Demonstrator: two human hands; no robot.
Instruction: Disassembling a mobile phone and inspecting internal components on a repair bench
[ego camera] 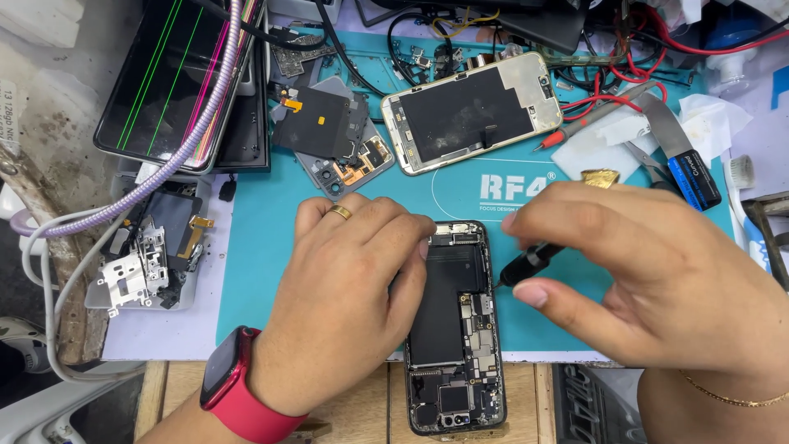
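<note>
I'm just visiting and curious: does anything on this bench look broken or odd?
Yes. The phone screen leaning at the upper left shows green and pink vertical lines across black glass, which looks like display damage. The opened phone under the left hand also overhangs the teal mat onto the wooden edge.

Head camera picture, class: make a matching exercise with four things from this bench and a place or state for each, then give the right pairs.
Things:
1. opened phone
2. screwdriver
3. cracked screen
4. red watch

Places or states:
A. on the left wrist
B. top left, showing coloured lines
C. under the left hand, circuit boards showing
D. held in the right hand

Pairs: 1-C, 2-D, 3-B, 4-A
</note>
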